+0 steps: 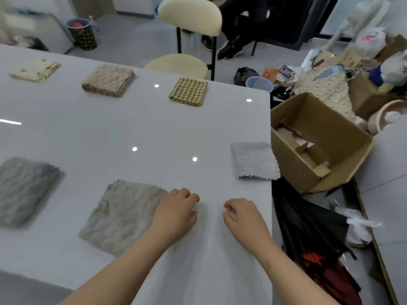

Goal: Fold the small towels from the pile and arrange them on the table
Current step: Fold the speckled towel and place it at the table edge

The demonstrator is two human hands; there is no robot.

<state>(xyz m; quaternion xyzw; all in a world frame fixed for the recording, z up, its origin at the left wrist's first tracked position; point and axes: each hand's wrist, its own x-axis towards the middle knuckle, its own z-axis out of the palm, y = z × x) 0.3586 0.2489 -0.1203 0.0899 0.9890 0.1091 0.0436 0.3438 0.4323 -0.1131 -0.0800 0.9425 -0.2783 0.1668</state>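
Note:
Several folded small towels lie spread on the white table [136,124]. Along the far side are a cream printed towel [34,70], a beige knit towel [109,81] and a green-yellow checked towel [189,91]. A pale grey towel [253,160] lies at the right edge, slightly overhanging it. A darker grey towel [24,190] is at the left. A beige-grey towel [123,214] lies flat near me. My left hand [176,212] rests at its right edge with fingers loosely curled on the table. My right hand [242,214] hovers beside it, fingers loosely curled, holding nothing.
A cream chair [189,18] stands at the far side, with a seated person's legs [233,40] behind it. An open cardboard box [319,137], dark umbrellas [308,227], a blue basket [259,83] and other clutter fill the floor to the right. A waste bin [82,34] stands at the far left.

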